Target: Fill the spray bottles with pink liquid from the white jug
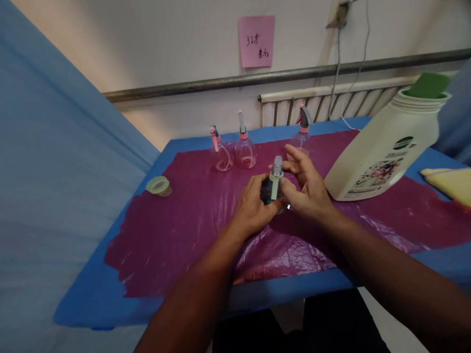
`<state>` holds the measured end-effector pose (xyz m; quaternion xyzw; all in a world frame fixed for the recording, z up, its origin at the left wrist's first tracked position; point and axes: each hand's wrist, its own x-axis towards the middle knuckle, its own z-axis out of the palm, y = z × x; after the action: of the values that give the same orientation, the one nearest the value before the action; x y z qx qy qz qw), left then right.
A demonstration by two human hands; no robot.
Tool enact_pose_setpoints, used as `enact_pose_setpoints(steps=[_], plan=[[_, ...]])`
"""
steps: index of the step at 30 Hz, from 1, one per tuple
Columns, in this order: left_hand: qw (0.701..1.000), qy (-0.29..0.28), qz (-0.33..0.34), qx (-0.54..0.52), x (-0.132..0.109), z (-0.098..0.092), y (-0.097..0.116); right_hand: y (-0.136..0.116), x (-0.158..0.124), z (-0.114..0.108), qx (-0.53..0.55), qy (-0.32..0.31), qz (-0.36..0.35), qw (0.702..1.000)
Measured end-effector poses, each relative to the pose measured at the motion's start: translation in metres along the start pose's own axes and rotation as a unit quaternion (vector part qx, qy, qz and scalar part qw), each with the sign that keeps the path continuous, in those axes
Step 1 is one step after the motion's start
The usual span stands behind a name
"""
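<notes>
A purple plastic sheet (176, 230) covers the table. On it stand three pink-topped spray bottles (245, 147) along the far edge, a large white jug (382, 147) at right, and a green cap (159, 186) at left.

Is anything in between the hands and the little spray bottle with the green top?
No. The left hand and right hand already wrap the green-topped spray bottle directly, with nothing visible between them.

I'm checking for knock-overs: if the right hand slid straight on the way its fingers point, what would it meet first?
Past the spray bottle it grips, the right hand points up-left toward the middle pink-collared spray bottle. That would likely come first, though depth is hard to judge.
</notes>
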<state>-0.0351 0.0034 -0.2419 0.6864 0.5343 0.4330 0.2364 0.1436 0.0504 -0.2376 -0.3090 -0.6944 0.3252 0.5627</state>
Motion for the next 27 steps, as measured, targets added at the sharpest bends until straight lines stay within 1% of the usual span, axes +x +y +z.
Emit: enact_pose_setpoints(steps=[2,6,8,13,16,22,27], plan=[[1.000,-0.001,0.000,-0.010,-0.001,-0.001,0.001,-0.001,0.000,0.001,0.007,-0.008,-0.004,1.000],[1.000,-0.006,0.010,-0.016,-0.001,-0.002,0.002,0.002,0.001,0.003,-0.007,0.030,-0.012,0.999],[1.000,-0.006,0.012,-0.009,-0.001,-0.002,0.001,0.004,0.000,0.003,-0.012,0.039,-0.009,0.999],[1.000,-0.008,0.016,0.013,-0.002,-0.002,-0.002,0.007,-0.003,-0.001,0.030,-0.007,0.006,1.000],[1.000,-0.005,0.021,0.012,-0.002,-0.002,-0.001,0.009,-0.003,-0.003,0.034,-0.012,-0.001,0.999],[1.000,-0.014,0.010,0.005,-0.004,-0.003,0.000,0.011,0.000,0.000,-0.003,0.038,-0.030,0.999],[1.000,-0.017,0.003,0.000,-0.003,-0.003,0.001,-0.002,0.003,-0.002,0.039,0.074,-0.040,0.996]])
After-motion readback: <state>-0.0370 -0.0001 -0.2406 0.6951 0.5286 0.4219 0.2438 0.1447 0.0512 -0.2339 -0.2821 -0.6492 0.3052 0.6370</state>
